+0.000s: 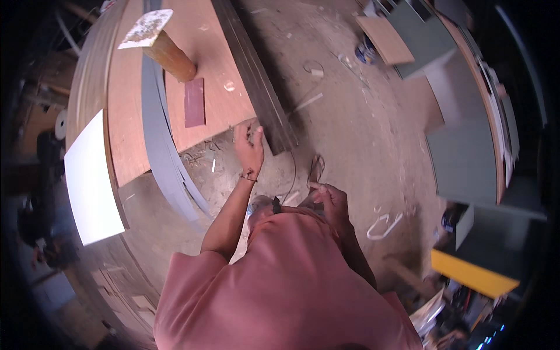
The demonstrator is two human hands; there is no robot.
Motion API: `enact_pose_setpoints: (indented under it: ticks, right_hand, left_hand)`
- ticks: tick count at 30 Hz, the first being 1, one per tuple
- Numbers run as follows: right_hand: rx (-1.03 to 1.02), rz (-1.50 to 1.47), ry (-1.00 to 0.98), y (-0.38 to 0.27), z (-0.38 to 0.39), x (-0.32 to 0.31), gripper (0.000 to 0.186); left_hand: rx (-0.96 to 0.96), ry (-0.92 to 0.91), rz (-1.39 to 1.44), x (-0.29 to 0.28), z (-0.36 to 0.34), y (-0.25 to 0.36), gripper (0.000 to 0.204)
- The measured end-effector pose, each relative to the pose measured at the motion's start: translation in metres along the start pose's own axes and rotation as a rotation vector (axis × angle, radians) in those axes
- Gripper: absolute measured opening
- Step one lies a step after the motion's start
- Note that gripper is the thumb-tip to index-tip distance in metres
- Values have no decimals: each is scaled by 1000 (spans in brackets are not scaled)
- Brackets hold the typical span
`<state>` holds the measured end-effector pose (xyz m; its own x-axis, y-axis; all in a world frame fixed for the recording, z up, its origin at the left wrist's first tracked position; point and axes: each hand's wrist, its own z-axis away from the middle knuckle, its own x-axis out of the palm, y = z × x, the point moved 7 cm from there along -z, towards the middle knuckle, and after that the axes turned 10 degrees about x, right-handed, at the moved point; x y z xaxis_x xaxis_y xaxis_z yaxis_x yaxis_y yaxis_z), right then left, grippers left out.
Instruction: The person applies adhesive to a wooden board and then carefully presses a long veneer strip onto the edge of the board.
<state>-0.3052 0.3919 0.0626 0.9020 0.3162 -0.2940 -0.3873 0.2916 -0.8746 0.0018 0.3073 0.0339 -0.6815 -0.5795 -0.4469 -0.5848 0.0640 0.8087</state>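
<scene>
My left hand (pixel 249 146) is raised at the near corner of a plywood sheet (pixel 224 111), beside the end of a long dark beam (pixel 256 76). Its thumb stands apart from the fingers, and nothing shows between them. Whether the fingertips touch the sheet's edge is not clear. Close to my body, my right hand (pixel 331 201) is closed with its fingers curled in. What it holds, if anything, is too small to make out. On the sheet lie a dark red rectangular piece (pixel 195 102) and a brown cylinder with a whitish square plate (pixel 169 55).
Long grey strips (pixel 156 116) cross the plywood and hang toward the floor. A white panel (pixel 93 178) leans at the left. Grey cabinet panels (pixel 464 157) and a yellow-edged piece (pixel 472 274) stand at the right. A bent white strip (pixel 385 226) lies on the concrete floor.
</scene>
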Motion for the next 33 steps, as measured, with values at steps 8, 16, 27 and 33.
enact_pose_setpoints:
  ticks: [8,16,27,33]
  right_hand:
    - [-200,256,-171,-92,-141,-131,48]
    - [-64,253,-5,-83,-243,-238,46]
    - [-145,380,-335,-98,-412,-145,47]
    - [-111,471,-446,-171,-566,-113,47]
  left_hand:
    - [106,-209,-718,116,-136,15,87]
    - [-158,-298,-918,142,-175,-49,93]
    - [-279,-290,-699,135,-188,-41,90]
    - [-404,-240,-591,126,-206,-43,53]
